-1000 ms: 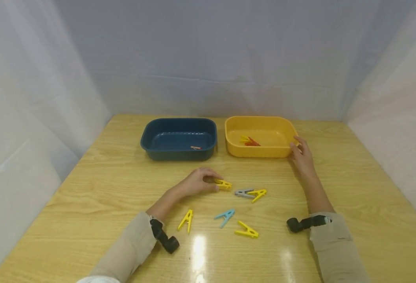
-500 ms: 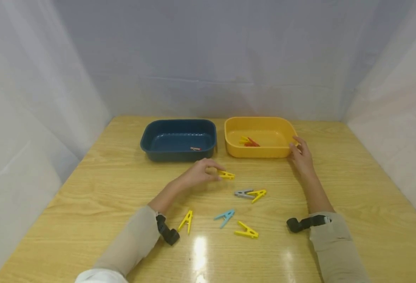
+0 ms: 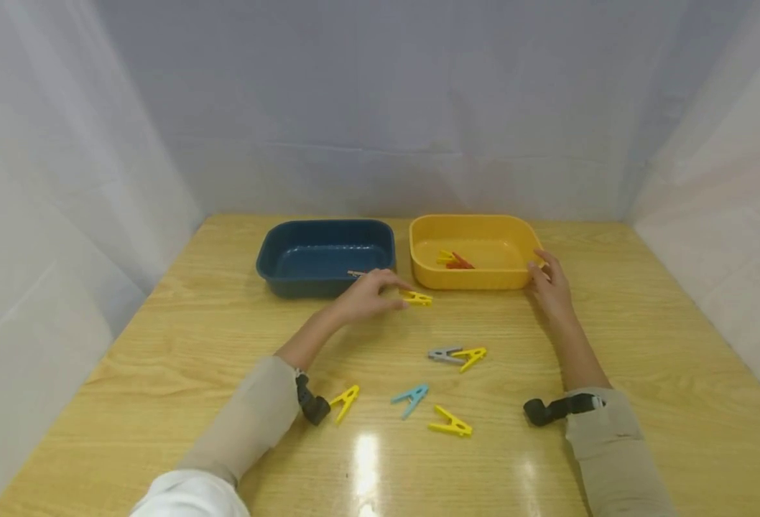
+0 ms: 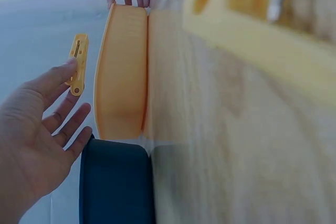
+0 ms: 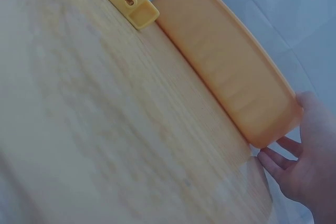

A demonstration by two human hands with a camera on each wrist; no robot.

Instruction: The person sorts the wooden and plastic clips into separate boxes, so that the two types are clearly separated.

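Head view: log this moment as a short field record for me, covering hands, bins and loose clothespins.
left hand: pinches a yellow clothespin at its fingertips, in front of the gap between the bins
right hand: fingers curled on the right corner of the yellow bin
yellow bin contents: one yellow and one red clothespin
blue bin: one small clothespin, colour unclear
loose on table: grey clothespin touching a yellow one, light blue clothespin, two more yellow
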